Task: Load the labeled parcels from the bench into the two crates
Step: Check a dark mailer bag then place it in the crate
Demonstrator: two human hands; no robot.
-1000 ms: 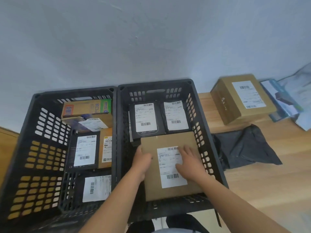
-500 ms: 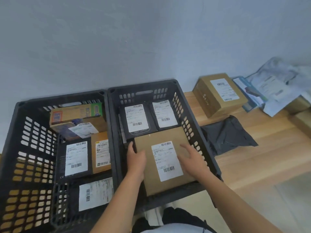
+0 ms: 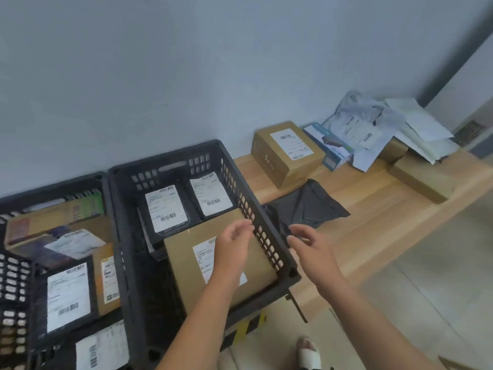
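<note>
Both my grips are slack and empty: left hand (image 3: 234, 249) above the brown box (image 3: 186, 265) in the right crate (image 3: 170, 164), right hand (image 3: 310, 248) near the black mailer bag (image 3: 314, 206) on the table (image 3: 373, 217) (floppy, so I'd pinch an edge and support underneath).

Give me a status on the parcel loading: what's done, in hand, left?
Done: both crates hold labeled parcels, and a flat cardboard parcel lies in the right crate; the left crate holds several.
In hand: nothing. The left hand and right hand are open and empty.
Left on the bench: a black poly mailer, a labeled cardboard box, and more parcels beyond.
</note>
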